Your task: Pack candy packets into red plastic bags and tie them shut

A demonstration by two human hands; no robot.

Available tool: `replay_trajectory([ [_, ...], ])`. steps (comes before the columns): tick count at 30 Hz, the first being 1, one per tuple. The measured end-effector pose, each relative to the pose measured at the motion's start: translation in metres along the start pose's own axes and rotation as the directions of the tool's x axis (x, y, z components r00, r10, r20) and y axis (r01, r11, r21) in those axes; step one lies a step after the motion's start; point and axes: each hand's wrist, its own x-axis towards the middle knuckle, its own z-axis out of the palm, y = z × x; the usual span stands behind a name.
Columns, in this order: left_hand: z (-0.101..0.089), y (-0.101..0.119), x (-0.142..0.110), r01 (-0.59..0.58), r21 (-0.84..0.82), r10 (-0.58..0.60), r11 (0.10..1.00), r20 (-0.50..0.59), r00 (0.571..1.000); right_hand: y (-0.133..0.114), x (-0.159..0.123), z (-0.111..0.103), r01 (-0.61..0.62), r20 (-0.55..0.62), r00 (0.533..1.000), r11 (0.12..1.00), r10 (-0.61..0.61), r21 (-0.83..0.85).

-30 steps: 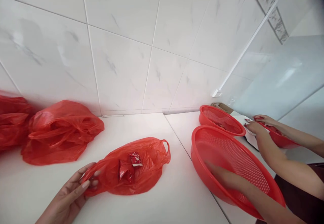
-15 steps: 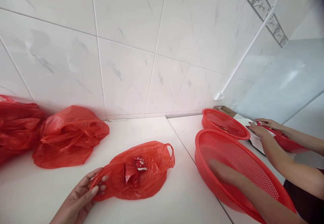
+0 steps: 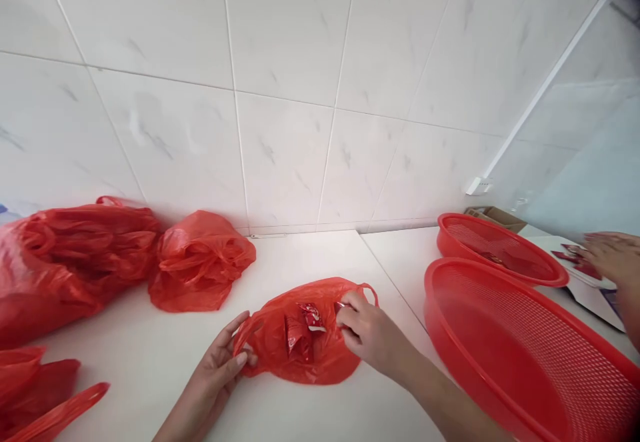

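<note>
A red plastic bag [image 3: 327,367] lies spread on the white table with its mouth facing up. My left hand [image 3: 216,365] is closed on the bag's left edge, thumb pressed against the film. Two small red printed packets [image 3: 299,341] rest inside, near the bag's middle. Over the right part of the bag, my right hand [image 3: 373,337] is closed on another small red packet [image 3: 340,306], mostly hidden by the fingers. To the right of that hand stands a large red perforated basket [image 3: 500,355].
Crumpled red bags [image 3: 200,262] sit along the wall at left, with another red bag [image 3: 35,389] at the lower left. Behind the large basket is a smaller red basket [image 3: 505,245] with something small inside. A co-worker's hand [image 3: 613,255] is above a white scale-like device holding red packets at far right.
My right hand has come out of the large basket and moved left over the bag, with a packet in its fingers. My left hand still holds the bag. The view has turned left.
</note>
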Motion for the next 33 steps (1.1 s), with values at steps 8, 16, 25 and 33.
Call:
replay_trajectory([
  [8,-0.005,-0.002,0.005,0.011,-0.045,-0.007,0.999,0.095,0.995,0.005,0.021,0.033,-0.233,-0.116,0.963,0.968,0.243,0.094],
  [16,-0.001,-0.001,0.002,0.008,0.047,-0.011,0.999,0.069,0.998,0.031,-0.018,0.049,-0.562,-0.420,0.684,0.798,0.597,0.218],
  [25,0.049,0.092,0.015,-0.272,0.361,0.311,0.892,-0.052,0.949,0.035,0.009,-0.025,-0.289,-0.064,0.756,0.421,0.651,0.860],
  [33,0.084,0.148,-0.005,-0.560,0.472,0.611,0.681,0.054,0.789,0.026,0.008,-0.070,-0.004,-0.369,0.600,0.464,0.710,0.886],
])
